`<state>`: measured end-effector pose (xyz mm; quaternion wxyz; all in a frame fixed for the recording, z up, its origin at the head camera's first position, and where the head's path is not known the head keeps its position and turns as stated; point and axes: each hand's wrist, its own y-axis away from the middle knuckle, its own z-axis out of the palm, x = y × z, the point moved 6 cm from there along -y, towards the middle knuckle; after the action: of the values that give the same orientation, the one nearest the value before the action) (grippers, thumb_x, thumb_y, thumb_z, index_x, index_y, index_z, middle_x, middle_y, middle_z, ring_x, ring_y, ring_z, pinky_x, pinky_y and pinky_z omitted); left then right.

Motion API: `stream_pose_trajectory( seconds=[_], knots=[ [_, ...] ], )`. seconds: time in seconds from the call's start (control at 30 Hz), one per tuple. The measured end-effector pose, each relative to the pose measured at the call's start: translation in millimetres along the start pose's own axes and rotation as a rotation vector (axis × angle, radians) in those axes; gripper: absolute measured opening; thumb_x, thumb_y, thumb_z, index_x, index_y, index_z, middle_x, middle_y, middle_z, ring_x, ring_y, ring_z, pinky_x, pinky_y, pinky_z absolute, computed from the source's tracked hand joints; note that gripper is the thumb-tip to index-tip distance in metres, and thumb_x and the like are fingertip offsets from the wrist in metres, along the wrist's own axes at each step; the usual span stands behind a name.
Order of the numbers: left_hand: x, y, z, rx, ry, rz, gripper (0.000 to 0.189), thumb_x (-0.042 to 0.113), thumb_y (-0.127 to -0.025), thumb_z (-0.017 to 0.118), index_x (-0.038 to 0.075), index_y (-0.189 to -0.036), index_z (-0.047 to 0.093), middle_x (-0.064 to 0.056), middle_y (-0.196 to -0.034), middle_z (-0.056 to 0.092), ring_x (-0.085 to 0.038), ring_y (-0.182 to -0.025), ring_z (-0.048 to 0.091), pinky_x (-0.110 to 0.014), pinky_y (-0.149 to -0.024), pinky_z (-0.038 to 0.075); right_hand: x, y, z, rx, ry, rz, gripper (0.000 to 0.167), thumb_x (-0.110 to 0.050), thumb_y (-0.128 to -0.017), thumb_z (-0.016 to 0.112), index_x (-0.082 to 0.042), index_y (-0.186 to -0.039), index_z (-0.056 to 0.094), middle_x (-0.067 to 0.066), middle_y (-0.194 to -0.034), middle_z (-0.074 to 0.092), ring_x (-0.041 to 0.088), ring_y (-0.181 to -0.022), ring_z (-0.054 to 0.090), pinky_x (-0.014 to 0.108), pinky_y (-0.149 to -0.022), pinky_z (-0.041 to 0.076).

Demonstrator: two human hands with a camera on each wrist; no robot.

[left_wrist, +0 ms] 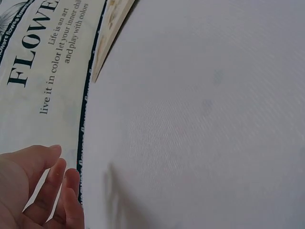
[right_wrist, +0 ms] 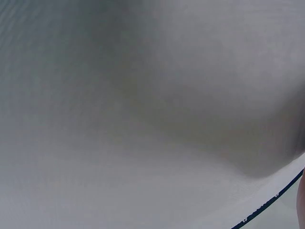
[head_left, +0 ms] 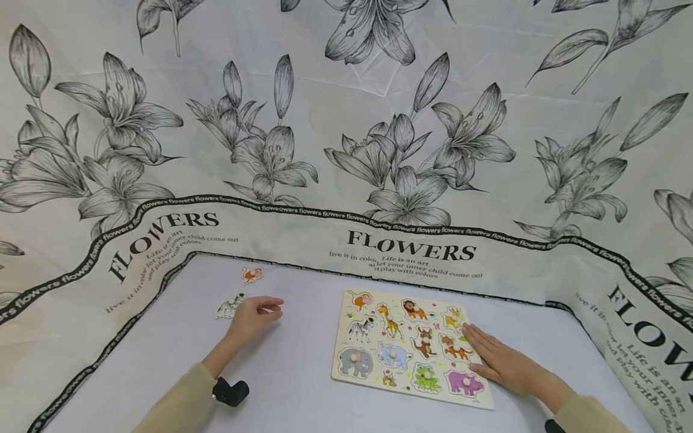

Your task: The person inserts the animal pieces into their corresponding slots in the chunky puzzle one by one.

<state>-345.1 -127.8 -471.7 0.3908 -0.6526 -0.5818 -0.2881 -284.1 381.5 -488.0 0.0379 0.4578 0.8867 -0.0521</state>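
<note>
My left hand (head_left: pixel 253 320) hovers over the white cloth with loosely bent fingers and nothing between them. Partly hidden behind that hand is a zebra puzzle piece (head_left: pixel 230 305), and a monkey puzzle piece (head_left: pixel 251 275) lies just beyond it. In the left wrist view, thumb and fingers (left_wrist: pixel 71 191) are apart from each other. On the right, a wooden animal puzzle board (head_left: pixel 373 334) lies flat. Straight fingers of my right hand (head_left: pixel 503 364) rest on its right edge. Knobs show on the elephant (head_left: pixel 355 362), the frog (head_left: pixel 426 379) and other animals in the lower rows.
White cloth (head_left: pixel 292 373) covers the table. A flower-printed sheet (head_left: pixel 303 240) with a black lettered border rises behind it and at both sides. In the left wrist view, a corner of the board (left_wrist: pixel 108 40) shows near the top. The right wrist view holds mostly blurred cloth.
</note>
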Motion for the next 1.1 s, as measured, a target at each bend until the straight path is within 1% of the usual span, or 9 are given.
stream_pose_trajectory(
  seconds=[0.23, 0.47, 0.6, 0.8, 0.97, 1.1],
  knots=[
    [-11.7, 1.3, -20.1, 0.021, -0.062, -0.002, 0.023, 0.007, -0.083, 0.073, 0.003, -0.105, 0.072, -0.01, -0.091, 0.073, -0.013, -0.074, 0.063, -0.019, -0.062, 0.047, 1, -1.0, 1, -0.022, -0.007, 0.018, 0.069, -0.045, -0.099, 0.046, -0.003, -0.15, 0.026, 0.025, -0.152, 0.031, -0.021, -0.132, -0.018, -0.003, -0.101, -0.012],
    [-16.9, 0.1, -43.1, 0.043, -0.077, -0.032, 0.024, 0.008, -0.084, 0.071, 0.002, -0.108, 0.071, -0.012, -0.093, 0.073, -0.013, -0.075, 0.064, -0.019, -0.062, 0.047, 0, -1.9, -1, 0.031, 0.054, -0.027, 0.067, -0.042, -0.098, 0.049, -0.001, -0.148, 0.031, 0.026, -0.148, 0.037, -0.019, -0.134, -0.018, -0.001, -0.103, -0.012],
    [-18.3, -2.1, -55.5, 0.061, -0.087, -0.017, 0.024, 0.008, -0.085, 0.071, 0.001, -0.108, 0.071, -0.014, -0.094, 0.073, -0.016, -0.077, 0.065, -0.019, -0.061, 0.047, -1, -1.7, -3, 0.049, 0.083, -0.042, 0.067, -0.042, -0.098, 0.05, -0.002, -0.148, 0.031, 0.024, -0.148, 0.039, -0.019, -0.135, -0.018, 0.0, -0.103, -0.012],
    [-21.3, -2.8, -67.9, 0.069, -0.112, -0.005, 0.025, 0.008, -0.086, 0.069, -0.001, -0.11, 0.07, -0.016, -0.097, 0.072, -0.018, -0.079, 0.066, -0.019, -0.06, 0.048, 0, -0.2, -1, 0.093, 0.113, -0.075, 0.066, -0.04, -0.097, 0.053, -0.001, -0.147, 0.033, 0.024, -0.147, 0.04, -0.016, -0.138, -0.015, 0.001, -0.106, -0.01],
    [-28.6, -3.5, -76.3, 0.077, -0.129, -0.027, 0.027, 0.01, -0.087, 0.068, -0.001, -0.112, 0.069, -0.016, -0.098, 0.072, -0.018, -0.079, 0.065, -0.019, -0.06, 0.047, 0, -0.1, -1, 0.122, 0.131, -0.097, 0.065, -0.038, -0.096, 0.054, 0.001, -0.146, 0.035, 0.026, -0.145, 0.042, -0.014, -0.14, -0.013, 0.003, -0.108, -0.009],
    [-36.9, -5.0, -82.5, 0.084, -0.138, -0.048, 0.028, 0.012, -0.088, 0.068, 0.001, -0.113, 0.068, -0.016, -0.099, 0.072, -0.017, -0.08, 0.065, -0.02, -0.061, 0.047, -1, 0.0, -1, 0.124, 0.137, -0.107, 0.065, -0.037, -0.096, 0.055, 0.0, -0.146, 0.035, 0.025, -0.145, 0.042, -0.013, -0.141, -0.012, 0.003, -0.109, -0.009]
  ],
)
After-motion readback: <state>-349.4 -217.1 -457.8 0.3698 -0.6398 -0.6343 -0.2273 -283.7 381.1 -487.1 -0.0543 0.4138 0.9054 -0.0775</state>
